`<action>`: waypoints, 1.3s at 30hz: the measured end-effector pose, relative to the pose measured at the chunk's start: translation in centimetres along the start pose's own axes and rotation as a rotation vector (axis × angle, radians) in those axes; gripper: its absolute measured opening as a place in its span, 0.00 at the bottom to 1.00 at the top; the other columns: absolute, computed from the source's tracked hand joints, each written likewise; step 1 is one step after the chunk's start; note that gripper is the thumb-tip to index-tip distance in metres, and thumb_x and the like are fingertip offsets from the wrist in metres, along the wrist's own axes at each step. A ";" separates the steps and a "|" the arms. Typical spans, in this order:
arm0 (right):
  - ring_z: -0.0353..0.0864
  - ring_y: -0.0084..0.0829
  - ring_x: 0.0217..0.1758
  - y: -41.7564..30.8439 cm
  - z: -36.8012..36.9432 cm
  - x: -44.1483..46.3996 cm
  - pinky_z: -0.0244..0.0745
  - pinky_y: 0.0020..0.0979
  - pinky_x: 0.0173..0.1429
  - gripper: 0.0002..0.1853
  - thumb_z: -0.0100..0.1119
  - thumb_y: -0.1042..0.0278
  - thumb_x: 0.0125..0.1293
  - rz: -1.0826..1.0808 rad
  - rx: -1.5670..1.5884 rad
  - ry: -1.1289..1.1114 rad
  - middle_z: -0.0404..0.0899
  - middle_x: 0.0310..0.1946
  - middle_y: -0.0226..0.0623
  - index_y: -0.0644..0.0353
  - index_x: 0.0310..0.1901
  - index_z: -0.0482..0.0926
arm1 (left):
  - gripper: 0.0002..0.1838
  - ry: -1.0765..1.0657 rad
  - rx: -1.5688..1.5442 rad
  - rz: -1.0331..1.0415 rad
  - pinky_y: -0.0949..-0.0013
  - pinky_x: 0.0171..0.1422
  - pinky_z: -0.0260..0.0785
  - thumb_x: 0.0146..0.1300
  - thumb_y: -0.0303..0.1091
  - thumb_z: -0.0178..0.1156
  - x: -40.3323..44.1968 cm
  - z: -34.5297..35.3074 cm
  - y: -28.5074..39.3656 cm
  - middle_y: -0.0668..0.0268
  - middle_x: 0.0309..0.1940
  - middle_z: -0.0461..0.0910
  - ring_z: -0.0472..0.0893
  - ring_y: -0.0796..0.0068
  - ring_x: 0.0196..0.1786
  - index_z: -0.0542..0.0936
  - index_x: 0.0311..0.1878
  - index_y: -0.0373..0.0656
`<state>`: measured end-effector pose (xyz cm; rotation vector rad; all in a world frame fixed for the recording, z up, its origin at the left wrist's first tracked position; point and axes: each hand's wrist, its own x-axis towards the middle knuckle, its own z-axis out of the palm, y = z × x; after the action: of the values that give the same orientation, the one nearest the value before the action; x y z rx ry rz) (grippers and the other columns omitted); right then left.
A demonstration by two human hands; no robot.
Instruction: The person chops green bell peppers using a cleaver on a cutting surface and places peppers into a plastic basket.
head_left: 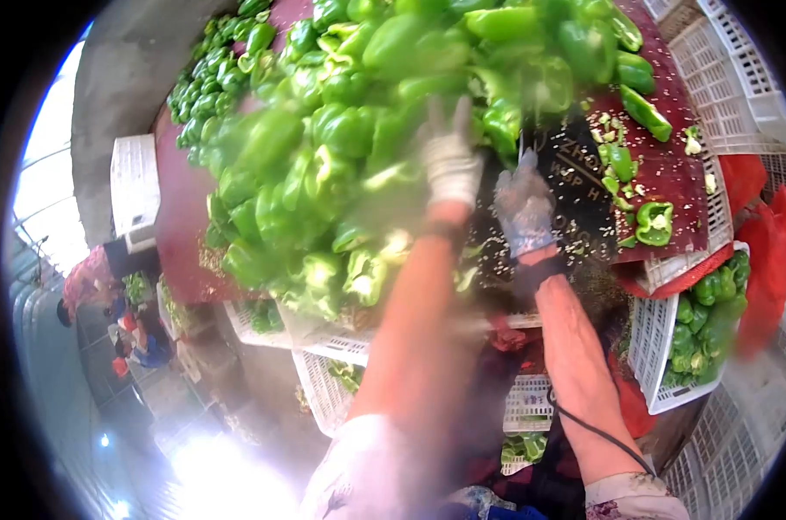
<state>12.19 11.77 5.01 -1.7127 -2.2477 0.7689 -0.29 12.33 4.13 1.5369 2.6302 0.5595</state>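
Green peppers (pixel 350 130), many of them cut open, are heaped over a dark red table surface (pixel 181 208). My left hand (pixel 451 160), in a whitish glove, reaches into the near side of the heap with its fingers spread; nothing shows in its grasp. Just right of it, over a black mat (pixel 584 186) with lettering, my right hand (pixel 526 201) wears a grey, soiled glove. Its fingers are closed round a thin knife (pixel 521 143) that points away from me. Pale seeds lie scattered on the mat and table.
A white crate (pixel 657 355) of green peppers stands at the right, beside red sacks (pixel 770 260). More white crates (pixel 705 74) are stacked at the upper right. A white box (pixel 136 184) stands left of the table. People (pixel 90 277) are at the far left.
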 end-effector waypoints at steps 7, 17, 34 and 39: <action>0.81 0.44 0.25 7.4 -6.2 -0.1 0.75 0.43 0.26 0.12 0.51 0.66 0.64 -0.225 0.011 0.116 0.79 0.23 0.41 0.63 0.45 0.73 | 0.33 -0.268 -0.083 -0.003 0.49 0.67 0.64 0.58 0.36 0.57 3.9 2.6 6.0 0.51 0.72 0.56 0.65 0.44 0.69 0.65 0.70 0.54; 0.82 0.39 0.27 20.1 -13.5 -3.9 0.77 0.38 0.28 0.09 0.58 0.68 0.59 0.250 -0.232 0.362 0.81 0.38 0.42 0.58 0.42 0.77 | 0.32 -0.055 -0.274 0.150 0.62 0.70 0.64 0.54 0.22 0.66 -4.7 -1.5 10.5 0.55 0.62 0.68 0.70 0.57 0.63 0.70 0.63 0.49; 0.83 0.57 0.39 24.1 -14.1 8.1 0.78 0.51 0.45 0.21 0.54 0.59 0.59 0.105 0.508 0.074 0.80 0.35 0.63 0.65 0.50 0.76 | 0.15 -0.225 -0.135 0.363 0.50 0.44 0.70 0.56 0.39 0.60 -1.9 7.9 23.3 0.50 0.33 0.80 0.78 0.45 0.38 0.78 0.47 0.48; 0.82 0.53 0.30 30.2 -12.7 6.4 0.78 0.47 0.37 0.13 0.54 0.64 0.59 0.136 0.474 0.308 0.80 0.28 0.54 0.65 0.41 0.77 | 0.23 -0.200 -0.042 0.153 0.55 0.62 0.66 0.60 0.44 0.60 0.7 10.5 23.3 0.46 0.55 0.73 0.73 0.48 0.56 0.78 0.56 0.43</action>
<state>41.27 26.95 -0.95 -1.6251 -1.6038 0.9054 21.12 26.22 2.05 1.6942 2.3553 0.4394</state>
